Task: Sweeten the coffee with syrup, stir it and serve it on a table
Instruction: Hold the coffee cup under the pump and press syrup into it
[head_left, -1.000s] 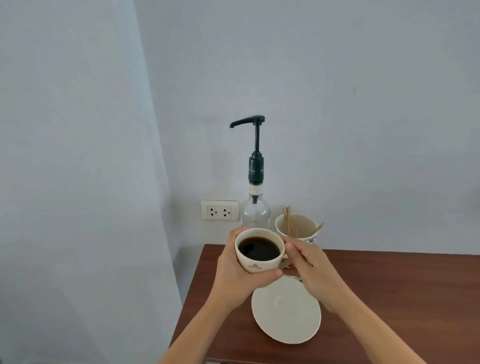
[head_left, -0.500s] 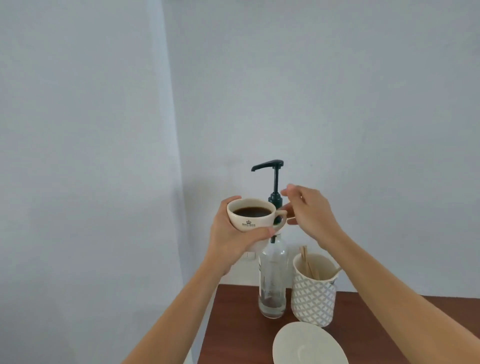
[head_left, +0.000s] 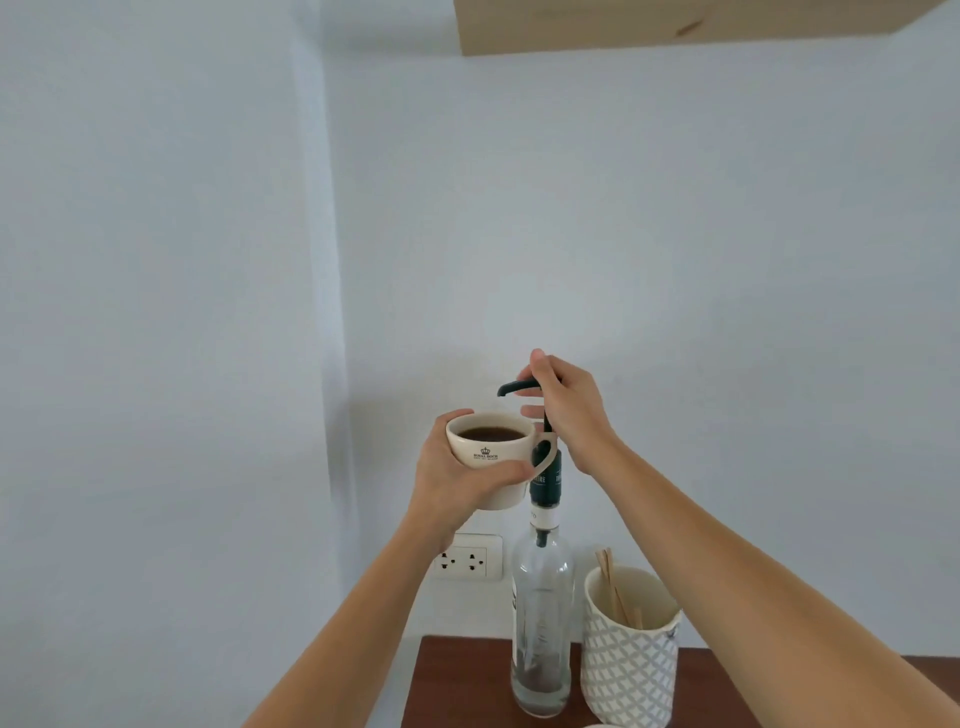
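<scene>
My left hand (head_left: 457, 475) grips a cream coffee cup (head_left: 491, 454) full of dark coffee, held up in the air just below and left of the pump spout (head_left: 511, 388). My right hand (head_left: 566, 410) rests on top of the dark pump head of the tall clear syrup bottle (head_left: 540, 623), fingers wrapped over it. The bottle stands on the brown table (head_left: 457, 686) and looks almost empty, with a little dark syrup at the bottom.
A patterned white cup (head_left: 628, 654) holding wooden stir sticks (head_left: 613, 587) stands right of the bottle. A wall socket (head_left: 467, 558) sits behind my left wrist. A wooden shelf (head_left: 701, 23) hangs overhead. The saucer's rim barely shows at the bottom edge.
The view tilted upward. My left hand kept the cup raised beside the pump. My right hand rose from near the cup's handle onto the pump head.
</scene>
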